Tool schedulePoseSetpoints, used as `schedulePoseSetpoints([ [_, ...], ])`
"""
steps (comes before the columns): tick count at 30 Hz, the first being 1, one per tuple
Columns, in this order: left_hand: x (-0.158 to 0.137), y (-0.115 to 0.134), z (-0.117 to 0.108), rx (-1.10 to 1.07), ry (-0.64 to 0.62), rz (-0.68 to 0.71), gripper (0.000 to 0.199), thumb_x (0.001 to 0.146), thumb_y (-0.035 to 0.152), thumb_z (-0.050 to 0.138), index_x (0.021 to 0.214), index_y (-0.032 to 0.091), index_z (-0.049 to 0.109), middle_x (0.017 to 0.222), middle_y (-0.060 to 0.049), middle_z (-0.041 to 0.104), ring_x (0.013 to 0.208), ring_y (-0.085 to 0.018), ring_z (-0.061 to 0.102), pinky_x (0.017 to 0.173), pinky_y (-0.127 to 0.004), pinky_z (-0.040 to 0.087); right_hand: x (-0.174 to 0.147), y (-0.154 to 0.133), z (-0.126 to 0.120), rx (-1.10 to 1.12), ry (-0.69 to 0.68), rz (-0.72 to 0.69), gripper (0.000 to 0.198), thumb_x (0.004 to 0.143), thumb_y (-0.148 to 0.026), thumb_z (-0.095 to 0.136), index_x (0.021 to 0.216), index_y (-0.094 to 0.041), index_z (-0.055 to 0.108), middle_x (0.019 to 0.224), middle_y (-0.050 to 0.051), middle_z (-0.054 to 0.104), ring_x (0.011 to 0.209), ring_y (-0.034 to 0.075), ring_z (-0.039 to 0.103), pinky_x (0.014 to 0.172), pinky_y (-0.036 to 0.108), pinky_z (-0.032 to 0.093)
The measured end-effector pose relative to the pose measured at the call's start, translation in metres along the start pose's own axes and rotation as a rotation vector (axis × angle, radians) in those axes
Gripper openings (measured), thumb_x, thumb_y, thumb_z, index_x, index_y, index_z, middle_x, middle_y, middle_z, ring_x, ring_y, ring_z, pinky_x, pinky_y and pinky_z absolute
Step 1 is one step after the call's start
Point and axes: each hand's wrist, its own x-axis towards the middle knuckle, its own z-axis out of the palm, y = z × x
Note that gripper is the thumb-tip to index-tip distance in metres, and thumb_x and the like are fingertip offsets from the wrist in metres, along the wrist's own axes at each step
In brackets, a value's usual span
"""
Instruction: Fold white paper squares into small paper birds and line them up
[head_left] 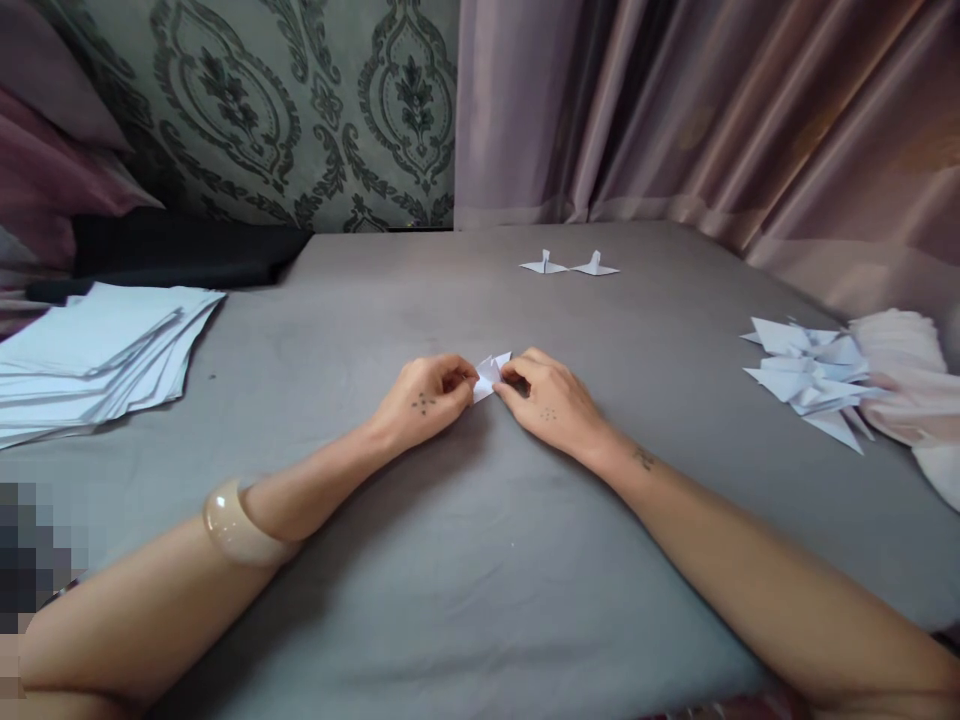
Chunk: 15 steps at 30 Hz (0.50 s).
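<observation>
Between my two hands is a small folded white paper piece (489, 374), held just above or on the grey sheet; which of the two I cannot tell. My left hand (433, 398) pinches its left side between thumb and fingers. On the other side, the thumb and fingertips of my right hand (550, 397) close on its right part. A pointed flap sticks up in the middle of the paper. Fingertips cover some of its edges. Farther back, two folded paper cranes (545, 264) stand side by side with their wings spread.
A stack of white paper sheets (97, 345) lies at the left, in front of a black folded cloth (187, 250). At the right, several folded paper cranes (814, 370) are heaped against a pale cloth (904, 350). Curtains (517, 110) and a patterned wall (322, 110) border the grey sheet (420, 600).
</observation>
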Motion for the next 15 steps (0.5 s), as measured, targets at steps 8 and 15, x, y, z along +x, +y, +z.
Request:
schedulePoseSetpoints([
  [8, -0.0003, 0.0003, -0.0005, 0.079, 0.174, 0.164, 0.032, 0.072, 0.023, 0.06, 0.103, 0.018, 0.061, 0.101, -0.006, 0.063, 0.088, -0.018, 0.056, 0.071, -0.029, 0.046, 0.0086, 0.008, -0.0026, 0.13, -0.084, -0.119, 0.015, 0.091, -0.024, 0.053, 0.092, -0.022, 0.069, 0.095, 0.002, 0.063, 0.079, 0.013, 0.058, 0.075, 0.028, 0.042],
  [15, 0.0054, -0.0082, 0.0077, 0.103, 0.061, 0.173, 0.01, 0.079, 0.023, 0.06, 0.087, 0.018, 0.062, 0.082, -0.002, 0.06, 0.075, -0.015, 0.052, 0.069, -0.029, 0.044, 0.0057, 0.0071, -0.001, 0.158, -0.087, -0.093, 0.018, 0.084, -0.017, 0.054, 0.097, -0.02, 0.066, 0.095, 0.003, 0.064, 0.073, 0.012, 0.057, 0.069, 0.027, 0.043],
])
